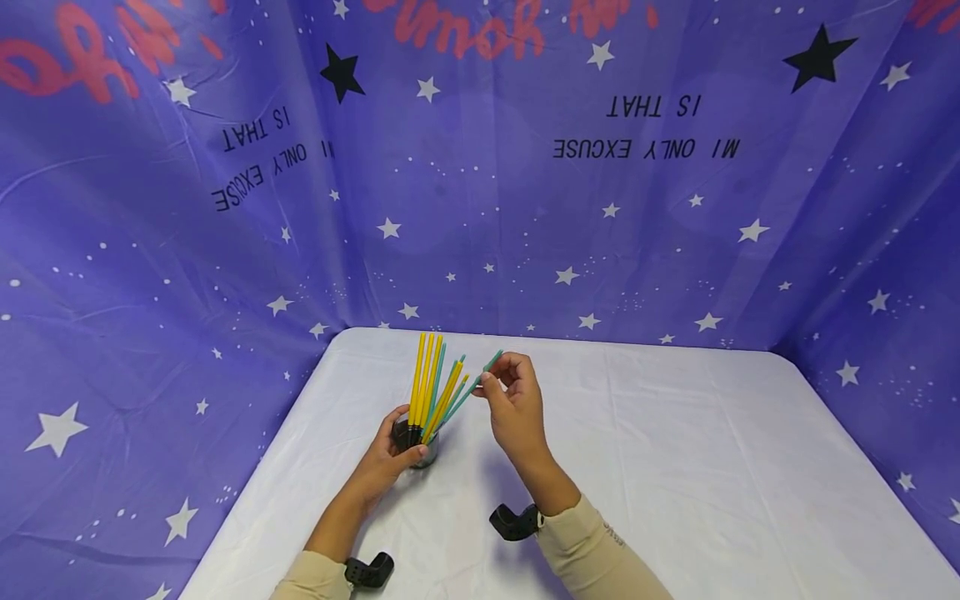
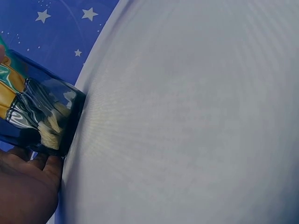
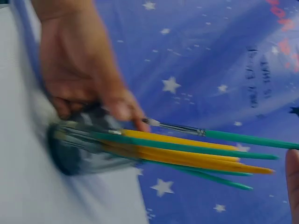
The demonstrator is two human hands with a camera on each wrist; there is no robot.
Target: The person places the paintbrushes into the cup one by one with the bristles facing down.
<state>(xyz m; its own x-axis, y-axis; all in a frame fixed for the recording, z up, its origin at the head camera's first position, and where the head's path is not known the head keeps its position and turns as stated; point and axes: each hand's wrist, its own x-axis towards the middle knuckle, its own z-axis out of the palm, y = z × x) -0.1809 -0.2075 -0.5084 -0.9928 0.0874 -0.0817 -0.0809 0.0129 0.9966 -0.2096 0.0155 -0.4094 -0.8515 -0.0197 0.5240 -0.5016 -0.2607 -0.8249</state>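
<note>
On the left of the white-covered table (image 1: 675, 467), the left hand (image 1: 386, 462) wraps its fingers and thumb round a small dark glass cup (image 1: 415, 439), which stands on the cloth near the table's back-left part; the left wrist view shows the cup's base against the cloth with bristled brush ends (image 2: 49, 133) pressed down inside it. Out of the cup fan the paintbrushes (image 1: 435, 385), yellow and teal handles pointing up and leaning toward the right. Just right of them, the right hand (image 1: 513, 408) pinches the upper end of one teal paintbrush (image 1: 480, 382) between thumb and fingertips; the right wrist view shows this brush (image 3: 219, 134) with its metal ferrule and fine tip at the cup's mouth, close to the left thumb, lying apart from the bundle. I cannot tell whether its tip is inside the rim or just outside it. The likeliest trouble, as I judge it, is the tip catching on the rim or on the left thumb, since the brush comes in at a shallow slant. A sideways pull on the long handle could also lever the light cup over or drag it on the cloth if the left grip loosens, spilling the leaning bundle. The crowded handles might snag the moving one as well.
</note>
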